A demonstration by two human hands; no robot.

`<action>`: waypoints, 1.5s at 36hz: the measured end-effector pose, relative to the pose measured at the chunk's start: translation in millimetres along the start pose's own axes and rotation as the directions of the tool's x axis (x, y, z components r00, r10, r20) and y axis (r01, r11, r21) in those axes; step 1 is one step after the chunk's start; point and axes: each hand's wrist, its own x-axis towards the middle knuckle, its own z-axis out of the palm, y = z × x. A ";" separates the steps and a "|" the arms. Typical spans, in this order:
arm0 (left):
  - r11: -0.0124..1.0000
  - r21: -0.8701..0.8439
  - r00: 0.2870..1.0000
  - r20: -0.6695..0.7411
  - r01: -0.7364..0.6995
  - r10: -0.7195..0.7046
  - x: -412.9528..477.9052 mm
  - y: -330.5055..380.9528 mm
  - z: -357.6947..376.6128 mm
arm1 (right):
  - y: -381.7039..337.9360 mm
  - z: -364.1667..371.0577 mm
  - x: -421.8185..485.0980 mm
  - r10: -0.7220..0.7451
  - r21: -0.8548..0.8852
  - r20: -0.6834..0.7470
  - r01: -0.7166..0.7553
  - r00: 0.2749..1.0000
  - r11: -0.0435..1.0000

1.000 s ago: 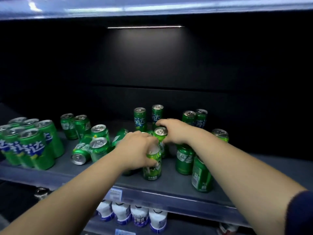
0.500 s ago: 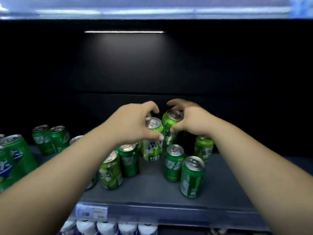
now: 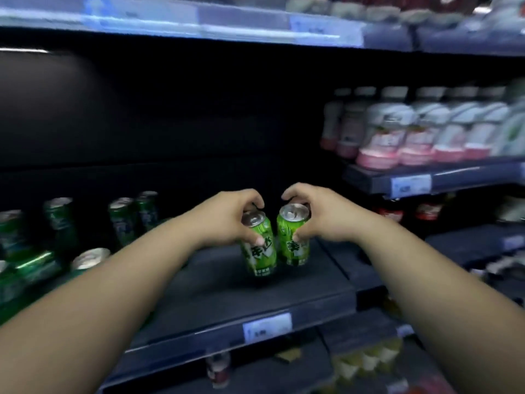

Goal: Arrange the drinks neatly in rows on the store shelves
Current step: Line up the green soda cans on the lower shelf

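My left hand (image 3: 227, 217) grips a light-green can (image 3: 260, 248) by its top, tilted and held just above the dark shelf (image 3: 227, 294). Close beside it, my right hand (image 3: 321, 214) holds a second light-green can (image 3: 294, 240), nearly upright, also off the shelf surface. The two cans almost touch. Both hover over the bare right part of the shelf. Darker green cans (image 3: 122, 220) stand at the left, and some lie on their sides (image 3: 37, 265) near my left forearm.
White and pink bottles (image 3: 412, 129) fill a higher shelf at the right. A price tag (image 3: 267, 327) sits on the shelf's front rail. Red-labelled drinks (image 3: 389, 213) stand behind my right wrist. More products (image 3: 366, 359) fill the shelf below.
Both hands have lifted their cans and carried them right, away from the cluster of green cans. The view has swung right, bringing the bottle shelves into sight.
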 end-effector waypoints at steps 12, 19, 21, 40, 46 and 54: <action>0.998 -0.048 0.995 0.095 0.026 -0.022 47.3 40.6 96.3 | 99.7 12.8 -36.7 0.079 0.051 0.030 -0.081 0.996 0.995; 0.999 0.009 0.981 0.185 0.050 -0.051 40.3 46.1 89.0 | 92.8 3.7 -31.2 0.029 -0.024 0.167 -0.026 0.986 0.999; 0.999 -0.005 0.984 0.170 0.048 -0.047 35.2 46.9 88.5 | 87.5 -0.4 -25.6 0.013 -0.053 0.236 0.000 0.972 0.999; 0.885 0.142 0.892 -0.166 0.443 -0.420 -101.0 -51.3 -31.0 | -42.4 45.3 50.6 -0.333 0.050 0.291 0.333 0.897 0.942; 0.820 0.182 0.837 -0.204 0.542 -0.508 -139.9 -86.2 -49.2 | -91.3 81.0 76.3 -0.391 0.022 0.365 0.412 0.845 0.911; 0.759 0.176 0.774 -0.259 0.626 -0.578 -184.0 -132.2 -78.9 | -125.0 133.5 109.8 -0.365 -0.071 0.396 0.425 0.842 0.903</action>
